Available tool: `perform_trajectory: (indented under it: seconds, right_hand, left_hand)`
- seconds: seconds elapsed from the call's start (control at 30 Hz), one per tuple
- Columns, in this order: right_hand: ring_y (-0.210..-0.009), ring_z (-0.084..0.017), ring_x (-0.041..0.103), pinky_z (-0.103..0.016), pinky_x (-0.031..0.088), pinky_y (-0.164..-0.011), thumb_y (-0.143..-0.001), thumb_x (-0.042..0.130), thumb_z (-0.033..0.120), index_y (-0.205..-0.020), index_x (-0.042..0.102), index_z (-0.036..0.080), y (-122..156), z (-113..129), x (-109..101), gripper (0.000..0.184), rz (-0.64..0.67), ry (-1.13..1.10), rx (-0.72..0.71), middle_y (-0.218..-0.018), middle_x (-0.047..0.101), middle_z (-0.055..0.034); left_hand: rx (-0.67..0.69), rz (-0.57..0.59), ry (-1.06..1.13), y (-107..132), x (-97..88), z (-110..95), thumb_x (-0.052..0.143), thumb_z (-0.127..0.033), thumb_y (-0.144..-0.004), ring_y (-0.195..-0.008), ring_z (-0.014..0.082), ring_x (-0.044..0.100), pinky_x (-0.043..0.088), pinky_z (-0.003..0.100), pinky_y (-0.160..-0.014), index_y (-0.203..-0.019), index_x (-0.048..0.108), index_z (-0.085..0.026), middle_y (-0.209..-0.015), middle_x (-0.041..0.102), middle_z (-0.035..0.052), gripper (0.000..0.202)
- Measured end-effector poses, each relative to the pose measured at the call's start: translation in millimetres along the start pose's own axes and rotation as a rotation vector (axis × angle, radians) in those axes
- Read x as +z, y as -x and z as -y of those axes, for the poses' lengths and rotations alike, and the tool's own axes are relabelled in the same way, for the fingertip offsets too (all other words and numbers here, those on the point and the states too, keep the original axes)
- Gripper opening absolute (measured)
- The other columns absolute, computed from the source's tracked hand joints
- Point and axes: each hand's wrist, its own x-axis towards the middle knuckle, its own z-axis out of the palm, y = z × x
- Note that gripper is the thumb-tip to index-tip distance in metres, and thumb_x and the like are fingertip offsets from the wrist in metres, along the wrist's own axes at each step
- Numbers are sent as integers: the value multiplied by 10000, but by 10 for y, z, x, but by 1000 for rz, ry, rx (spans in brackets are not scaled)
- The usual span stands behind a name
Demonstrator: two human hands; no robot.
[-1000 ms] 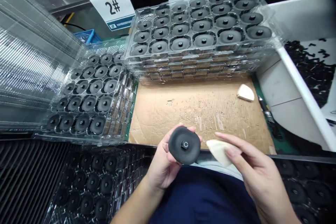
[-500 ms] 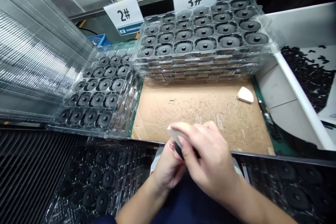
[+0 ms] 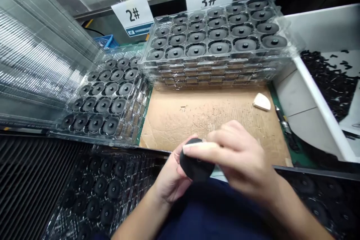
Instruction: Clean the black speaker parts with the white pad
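Observation:
My left hand (image 3: 171,178) is closed around the edge of a round black disc (image 3: 197,167), whose flat face is tilted up towards me. Over the disc's upper part lies my right hand (image 3: 239,153), slightly blurred, its index finger stretched across the face. A pale edge along that finger belongs to a white pad (image 3: 200,144) pinched in the right hand; most of it is hidden by the fingers. Both hands are above the near edge of a cardboard sheet (image 3: 208,110). On the sheet, at the right, rests a white wedge-shaped block (image 3: 262,102).
Stacked clear trays (image 3: 216,62) of black discs stand behind the cardboard; another tray stack (image 3: 129,120) is at left. Below the bench edge sit more disc trays (image 3: 97,191). A white bin (image 3: 323,101) of small black pieces and a pen-like tool (image 3: 285,123) lie right.
The disc has turned so its face now shows. My right hand has shifted right and opened away from the left hand, its index finger now lying across the disc.

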Motion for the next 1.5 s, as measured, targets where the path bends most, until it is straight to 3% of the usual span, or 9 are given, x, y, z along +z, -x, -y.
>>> perform_trajectory:
  seconds: [0.17, 0.37, 0.6, 0.73, 0.87, 1.07, 1.2, 1.33, 1.5]
  right_hand:
    - [-812, -158, 639, -279, 478, -682, -913, 495, 221, -1089, 639, 232, 327, -271, 199, 228, -18, -97, 501, -937, 699, -33]
    - [-960, -212, 667, -279, 558, -668, -906, 506, 301, -1083, 663, 236, 832, -253, 450, 245, 191, -296, 699, -1051, 705, -60]
    - [-791, -150, 653, -238, 507, -632, -867, 541, 155, -1131, 615, 250, 316, 154, 179, 290, -146, -137, 462, -973, 702, -21]
    - [-617, -126, 571, -255, 456, -570, -867, 494, 95, -1072, 636, 180, 157, 193, 196, 264, 4, -173, 194, -721, 659, -7]
    - [-672, -133, 586, -259, 447, -592, -882, 515, 138, -1066, 628, 217, 236, 128, 183, 231, 60, -54, 405, -802, 676, -9]
    - [-687, -125, 588, -264, 452, -635, -882, 491, 90, -1156, 589, 203, 194, 158, 325, 312, -46, -227, 213, -834, 689, -11]
    - [-756, -139, 631, -254, 486, -641, -907, 500, 251, -1065, 655, 254, 510, -197, 547, 221, 57, -197, 564, -898, 702, -10]
    - [-693, -180, 653, -300, 503, -627, -865, 536, 322, -982, 707, 244, 850, -563, 699, 221, 111, -155, 657, -821, 726, -25]
    - [-822, -166, 654, -258, 491, -621, -894, 514, 310, -1069, 664, 271, 503, -359, 472, 234, 42, -170, 673, -1010, 705, -19]
  left_hand:
    - [-41, 47, 103, 40, -146, -37, 841, -309, -556, -941, 212, 682, 513, 261, -789, -1056, 658, -288, -1144, 682, 29, 533]
    - [-13, 52, 155, -7, -210, -57, 834, -316, -566, -968, 208, 677, 534, 240, -765, -1050, 661, -290, -1126, 686, 8, 514]
    - [109, -61, 124, -75, -90, -51, 885, -210, -448, -969, 172, 663, 520, 190, -777, -1005, 672, -293, -1082, 691, -34, 602]
    - [229, -138, 114, -92, -145, -34, 878, -192, -466, -964, 175, 663, 523, 228, -822, -1013, 673, -300, -1082, 699, -25, 593]
    - [234, -221, 113, -90, -180, -2, 894, -191, -413, -962, 183, 667, 530, 202, -775, -990, 678, -278, -1043, 710, -21, 622]
    - [308, -177, 147, -132, -152, 13, 853, -243, -534, -990, 189, 663, 532, 237, -837, -1036, 658, -294, -1096, 697, -8, 541]
    - [352, -224, 150, -138, -227, -53, 858, -273, -520, -993, 199, 664, 530, 255, -871, -1020, 669, -266, -1089, 700, 1, 535]
    - [345, -223, 157, -130, -240, -79, 860, -269, -518, -987, 202, 668, 536, 251, -846, -1025, 668, -273, -1084, 700, 11, 543]
    - [307, -229, 137, -131, -167, -40, 856, -251, -525, -1015, 212, 653, 536, 247, -817, -1043, 651, -267, -1077, 694, 18, 557]
